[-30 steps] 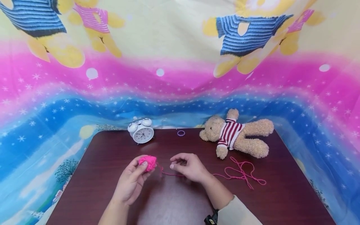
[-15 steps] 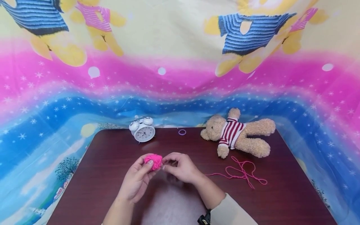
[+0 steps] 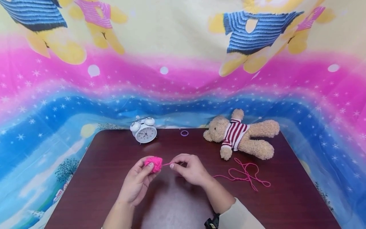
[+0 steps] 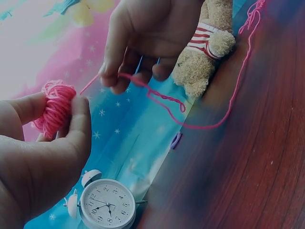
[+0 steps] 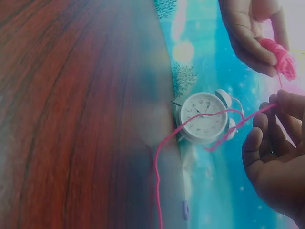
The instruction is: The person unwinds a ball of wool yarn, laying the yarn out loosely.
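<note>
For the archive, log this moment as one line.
left hand: holds pink yarn ball; right hand: pinches yarn strand, straight between hands; loose yarn: on table; teddy bear: lying; alarm clock: standing

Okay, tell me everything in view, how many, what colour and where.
Table: one, dark red-brown, foreground
Backdrop: one, multicoloured, behind it
Alarm clock: one, white, far left
Teddy bear: one, tan, striped top, lying far right
Ring: one, purple, far edge, between clock and bear
Yarn bundle: one, pink, held above table
Loose yarn: one trail, pink, loops near bear
Device: one, black, head view's bottom edge
Right sleeve: one, beige, right forearm
Left hand: one, holding the bundle
Right hand: one, pinching yarn
</note>
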`<state>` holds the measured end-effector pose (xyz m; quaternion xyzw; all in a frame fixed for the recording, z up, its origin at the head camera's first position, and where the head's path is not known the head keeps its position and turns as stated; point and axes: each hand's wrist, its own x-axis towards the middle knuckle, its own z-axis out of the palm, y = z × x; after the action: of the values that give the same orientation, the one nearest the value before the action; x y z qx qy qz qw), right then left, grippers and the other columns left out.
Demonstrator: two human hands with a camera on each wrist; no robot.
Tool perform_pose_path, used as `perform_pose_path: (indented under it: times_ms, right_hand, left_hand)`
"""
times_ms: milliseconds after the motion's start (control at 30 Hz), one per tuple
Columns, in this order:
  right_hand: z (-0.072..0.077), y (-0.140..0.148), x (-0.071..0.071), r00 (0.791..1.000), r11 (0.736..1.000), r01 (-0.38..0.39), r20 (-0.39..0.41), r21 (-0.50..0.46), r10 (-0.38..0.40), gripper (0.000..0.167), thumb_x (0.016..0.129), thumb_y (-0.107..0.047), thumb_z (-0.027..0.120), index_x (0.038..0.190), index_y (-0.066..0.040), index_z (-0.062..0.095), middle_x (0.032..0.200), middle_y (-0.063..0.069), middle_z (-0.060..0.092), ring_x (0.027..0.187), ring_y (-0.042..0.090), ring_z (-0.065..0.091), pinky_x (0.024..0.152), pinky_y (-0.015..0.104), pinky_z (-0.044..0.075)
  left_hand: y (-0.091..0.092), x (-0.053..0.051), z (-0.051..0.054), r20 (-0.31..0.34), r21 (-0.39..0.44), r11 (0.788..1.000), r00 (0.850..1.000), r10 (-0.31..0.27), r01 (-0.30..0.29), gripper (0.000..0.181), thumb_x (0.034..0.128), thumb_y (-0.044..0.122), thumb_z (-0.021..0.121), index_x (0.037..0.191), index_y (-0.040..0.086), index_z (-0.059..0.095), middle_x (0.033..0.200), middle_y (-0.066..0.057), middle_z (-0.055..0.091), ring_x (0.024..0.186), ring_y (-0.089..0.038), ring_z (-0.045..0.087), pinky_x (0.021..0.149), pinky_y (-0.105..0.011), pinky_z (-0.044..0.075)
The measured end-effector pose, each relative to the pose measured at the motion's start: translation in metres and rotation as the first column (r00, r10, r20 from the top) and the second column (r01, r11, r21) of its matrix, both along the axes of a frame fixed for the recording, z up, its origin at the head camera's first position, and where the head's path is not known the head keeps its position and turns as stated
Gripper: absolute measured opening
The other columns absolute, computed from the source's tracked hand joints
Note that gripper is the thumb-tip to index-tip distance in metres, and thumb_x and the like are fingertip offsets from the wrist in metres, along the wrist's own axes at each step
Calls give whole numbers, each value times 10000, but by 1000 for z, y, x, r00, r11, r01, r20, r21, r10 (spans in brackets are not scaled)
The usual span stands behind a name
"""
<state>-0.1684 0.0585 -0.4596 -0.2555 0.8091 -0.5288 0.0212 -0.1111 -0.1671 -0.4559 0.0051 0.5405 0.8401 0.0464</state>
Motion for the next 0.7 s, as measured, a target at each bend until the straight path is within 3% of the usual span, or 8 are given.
perform_pose_path:
  times_ms: [200, 333, 467, 700]
  right_hand:
    - [1, 13, 1, 1000, 999, 10, -4, -34, -10, 63, 942, -185, 772, 993, -194, 809, 968, -130, 741, 930, 99, 685, 848, 440, 569]
    - [0, 22, 2, 1000, 999, 29, 3, -42, -29, 56, 947, -203, 772, 990, -210, 808, 974, -123, 742, 947, 103, 685, 848, 368, 560]
    - [0, 31, 2, 998, 996, 55, 26, -65, -54, 80, 946, -196, 773, 1001, -151, 810, 996, -94, 749, 973, 123, 689, 853, 312, 551]
    - [1, 47, 0, 993, 989, 113, 55, -93, -108, 67, 933, -171, 784, 990, -147, 810, 1006, -64, 758, 963, 137, 695, 843, 328, 561]
  left_hand:
    - [-4, 0, -1, 9, -11, 1000, 1000, 12, -12, 299, 1055, 84, 580, 1343, 23, 525, 1215, -70, 685, 1039, -148, 691, 998, -371, 548]
    - [-5, -1, -2, 23, -1, 1000, 1000, 14, -14, 285, 1055, 89, 582, 1329, 27, 535, 1198, -71, 680, 1025, -148, 689, 995, -372, 550]
    - [-5, -1, -3, 32, 2, 1000, 999, 23, -23, 284, 1052, 89, 587, 1323, 22, 535, 1219, -80, 671, 1049, -155, 683, 995, -364, 550]
    - [-6, -1, -4, 38, 11, 999, 999, 38, -38, 261, 1047, 80, 589, 1300, 30, 549, 1211, -86, 670, 1091, -176, 677, 990, -358, 550]
